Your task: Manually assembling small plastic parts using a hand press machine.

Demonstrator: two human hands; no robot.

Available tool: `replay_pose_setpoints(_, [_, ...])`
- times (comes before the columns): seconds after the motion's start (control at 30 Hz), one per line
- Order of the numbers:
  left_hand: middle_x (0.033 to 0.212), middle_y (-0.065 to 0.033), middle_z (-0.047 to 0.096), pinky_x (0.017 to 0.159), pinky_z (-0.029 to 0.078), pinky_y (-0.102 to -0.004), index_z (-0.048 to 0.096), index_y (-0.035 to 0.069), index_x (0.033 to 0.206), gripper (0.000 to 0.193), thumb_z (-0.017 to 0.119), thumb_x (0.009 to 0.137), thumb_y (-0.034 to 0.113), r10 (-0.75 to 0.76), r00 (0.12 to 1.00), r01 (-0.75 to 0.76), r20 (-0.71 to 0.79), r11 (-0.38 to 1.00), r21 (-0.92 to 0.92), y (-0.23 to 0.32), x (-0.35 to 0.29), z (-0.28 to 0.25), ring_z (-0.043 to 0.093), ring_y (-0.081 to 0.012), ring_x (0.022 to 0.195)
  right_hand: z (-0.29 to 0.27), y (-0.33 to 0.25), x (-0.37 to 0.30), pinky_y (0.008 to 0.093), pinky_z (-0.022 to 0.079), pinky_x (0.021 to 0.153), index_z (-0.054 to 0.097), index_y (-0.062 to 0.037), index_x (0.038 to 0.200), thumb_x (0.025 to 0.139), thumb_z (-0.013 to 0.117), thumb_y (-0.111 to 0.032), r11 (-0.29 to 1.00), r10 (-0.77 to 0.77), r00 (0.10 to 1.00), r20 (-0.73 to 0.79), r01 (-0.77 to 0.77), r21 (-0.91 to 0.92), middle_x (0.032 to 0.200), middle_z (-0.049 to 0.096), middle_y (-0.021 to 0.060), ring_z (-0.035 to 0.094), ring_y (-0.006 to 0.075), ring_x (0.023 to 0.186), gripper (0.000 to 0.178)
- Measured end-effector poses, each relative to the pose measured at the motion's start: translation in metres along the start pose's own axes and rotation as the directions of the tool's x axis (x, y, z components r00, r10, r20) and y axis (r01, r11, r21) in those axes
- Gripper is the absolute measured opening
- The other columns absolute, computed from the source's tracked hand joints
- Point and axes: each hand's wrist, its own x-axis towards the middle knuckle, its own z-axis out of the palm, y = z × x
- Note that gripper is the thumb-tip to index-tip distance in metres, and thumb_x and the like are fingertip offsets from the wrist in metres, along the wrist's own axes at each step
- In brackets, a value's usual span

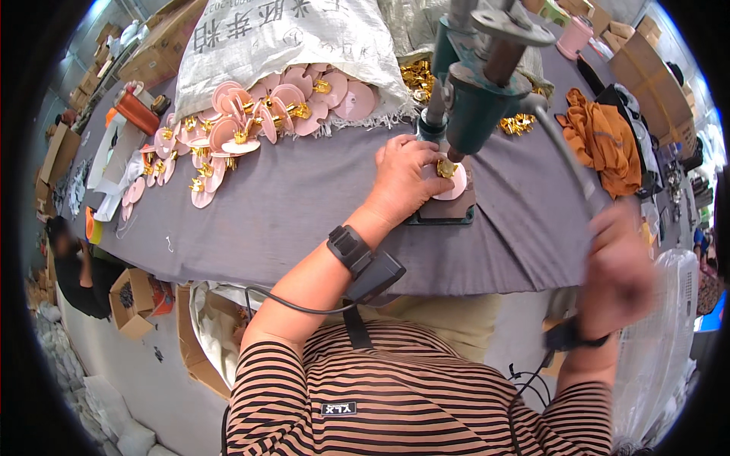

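Observation:
My left hand [409, 173] rests at the foot of a dark green hand press [480, 99]. Its thumb and fingers pinch a gold metal clip [445, 169], which lies on a pale pink disc [457, 188] over the press base [450, 215]. The press tip comes down right at the clip; whether it touches is hard to see. Off to the right, my right hand [622, 266] is smeared by motion and closed round the lower end of the press lever [570, 156]. To the left, pink discs with gold clips [247, 118] spill in a heap.
A white woven sack [296, 45] lies behind the heap. Loose gold clips [418, 80] are piled beside the press. An orange cloth [597, 144] and a pink cup [574, 36] stand on the right; a spool [137, 112] is far left. Beyond the table's left end, another person [80, 277] is near an open carton [131, 304].

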Motion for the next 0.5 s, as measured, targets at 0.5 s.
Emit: replay_pose_setpoints(0.5, [0.107, -0.0116, 0.07, 0.094, 0.051, -0.0382, 0.068, 0.008, 0.121, 0.044, 0.078, 0.078, 0.011, -0.058, 0.985, 0.015, -0.161, 0.967, -0.253, 0.011, -0.01, 0.011, 0.064, -0.0294, 0.105, -0.025, 0.027, 0.204, 0.0296, 0.048, 0.072, 0.066, -0.0007, 0.113, 0.099, 0.063, -0.01, 0.909, 0.412, 0.91, 0.052, -0.406, -0.093, 0.09, 0.056, 0.0054, 0.052, 0.0096, 0.073, 0.017])
